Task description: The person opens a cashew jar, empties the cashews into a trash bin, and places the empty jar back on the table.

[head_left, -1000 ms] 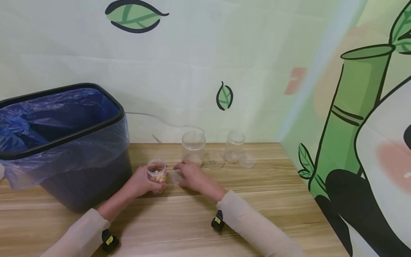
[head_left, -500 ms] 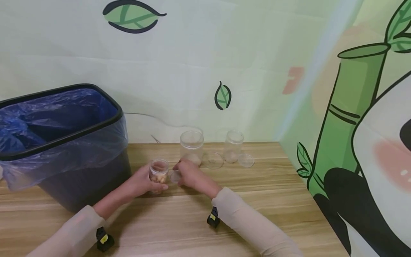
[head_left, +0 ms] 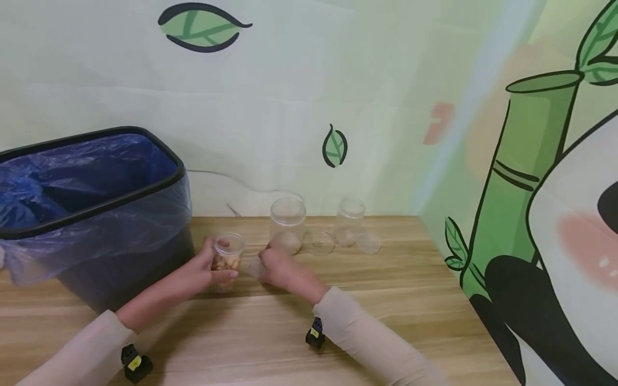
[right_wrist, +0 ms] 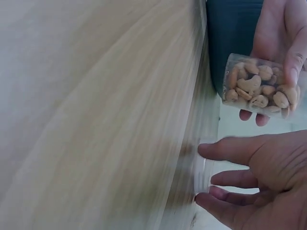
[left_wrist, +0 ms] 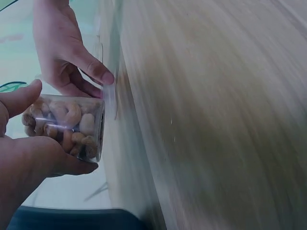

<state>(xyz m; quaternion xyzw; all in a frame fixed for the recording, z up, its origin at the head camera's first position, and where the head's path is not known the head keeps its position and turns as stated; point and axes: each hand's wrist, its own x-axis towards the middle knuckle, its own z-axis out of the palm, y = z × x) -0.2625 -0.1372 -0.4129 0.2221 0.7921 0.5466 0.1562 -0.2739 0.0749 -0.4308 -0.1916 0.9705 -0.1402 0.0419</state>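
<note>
A clear jar [head_left: 229,259] part-filled with cashews is gripped round its side by my left hand [head_left: 200,272]. Its rim faces up with no cap on it, and the cashews [right_wrist: 261,88] show through the wall in the right wrist view. To the right of the jar, my right hand [head_left: 286,267] pinches a thin clear lid [head_left: 255,267] by its edge, low at the tabletop. In the right wrist view the thumb and fingertips hold opposite sides of this lid [right_wrist: 199,173]. Fingers hide part of the lid in the head view.
Behind my right hand stand a larger clear jar [head_left: 288,214] and a smaller one [head_left: 351,217], with round clear lids [head_left: 320,244] beside them. A dark bin [head_left: 130,268] lined with a blue bag fills the left side. The wall closes off the wooden table's back edge.
My left hand has first shifted slightly right, then back left with the jar, widening the gap to the lid. My right hand has slid the lid a little to the left.
</note>
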